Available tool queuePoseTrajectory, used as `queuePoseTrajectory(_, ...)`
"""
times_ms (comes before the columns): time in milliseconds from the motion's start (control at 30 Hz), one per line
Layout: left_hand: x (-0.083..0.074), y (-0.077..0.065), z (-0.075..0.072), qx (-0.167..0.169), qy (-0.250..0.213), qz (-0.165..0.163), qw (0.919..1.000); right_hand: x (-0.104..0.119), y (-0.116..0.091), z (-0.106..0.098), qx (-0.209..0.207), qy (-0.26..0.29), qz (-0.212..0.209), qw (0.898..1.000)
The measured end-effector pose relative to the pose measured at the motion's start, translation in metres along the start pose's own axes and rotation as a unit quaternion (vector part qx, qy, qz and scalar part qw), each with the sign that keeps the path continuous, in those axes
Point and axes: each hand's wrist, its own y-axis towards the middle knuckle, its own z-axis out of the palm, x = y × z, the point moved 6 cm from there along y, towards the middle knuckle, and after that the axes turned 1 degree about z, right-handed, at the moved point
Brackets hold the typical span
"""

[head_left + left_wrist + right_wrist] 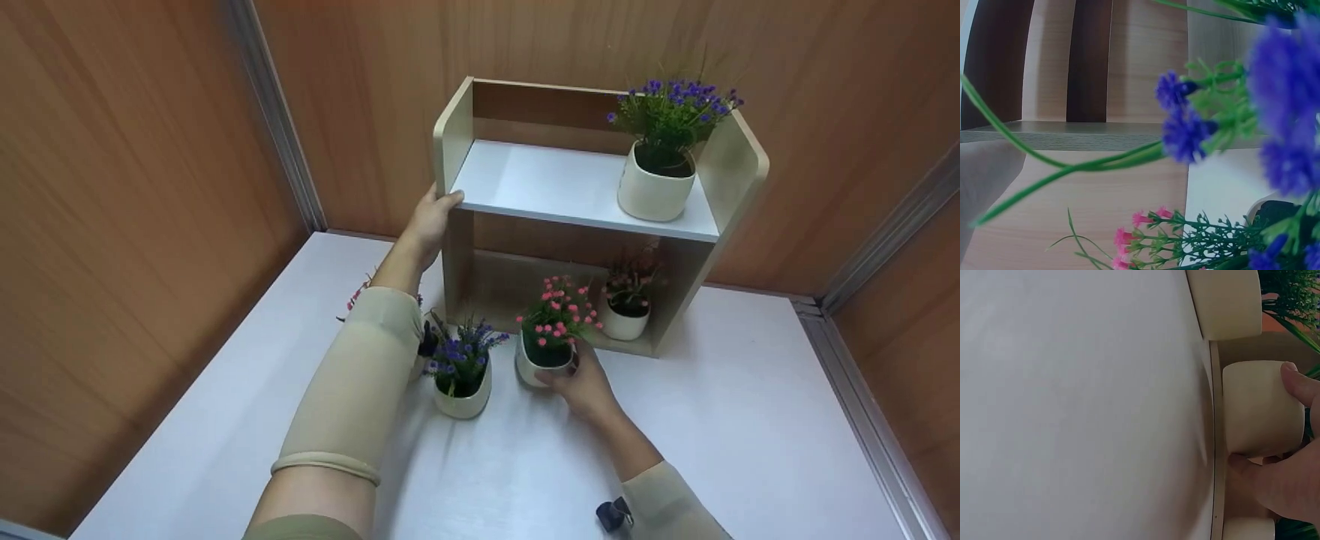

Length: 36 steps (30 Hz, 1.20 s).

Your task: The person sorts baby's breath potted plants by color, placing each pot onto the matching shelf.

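In the head view, the right hand (591, 386) pinched the pot of pink flowers (529, 370), at seven o'clock from the shelf's (540, 176) middle. The left hand (431, 223) gripped the shelf's side at nine o'clock. A small white pot (624, 325) sat inside, at two o'clock from the held one.

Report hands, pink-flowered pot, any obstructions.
Left hand gripping shelf at left side. Right hand holding pink-flowered pot. Possibly in the way: purple-flowered pot beside it.

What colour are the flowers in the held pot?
The flowers are pink; the head view shows them best.
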Motion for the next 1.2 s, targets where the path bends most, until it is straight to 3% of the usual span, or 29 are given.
queuePoseTrajectory(300,0.003,-0.002,-0.006,-0.014,0.005,-0.029,0.9995,-0.001,0.026,-0.007,-0.025,-0.021,-0.024,0.999)
queuePoseTrajectory(433,0.001,-0.002,-0.004,-0.007,-0.001,-0.014,0.9999,-0.001,0.035,-0.007,-0.031,-0.031,-0.013,0.999)
queuePoseTrajectory(633,-0.002,-0.003,-0.001,0.005,-0.016,0.007,0.9998,0.008,0.047,-0.006,-0.050,-0.028,-0.029,0.998)
queuePoseTrajectory(1000,-0.001,-0.004,-0.001,-0.004,0.000,-0.008,1.0000,0.007,0.068,-0.009,-0.068,-0.040,-0.046,0.996)
queuePoseTrajectory(1200,-0.002,-0.004,-0.001,-0.012,0.009,-0.016,0.9998,-0.009,0.091,-0.014,-0.073,-0.050,-0.031,0.996)
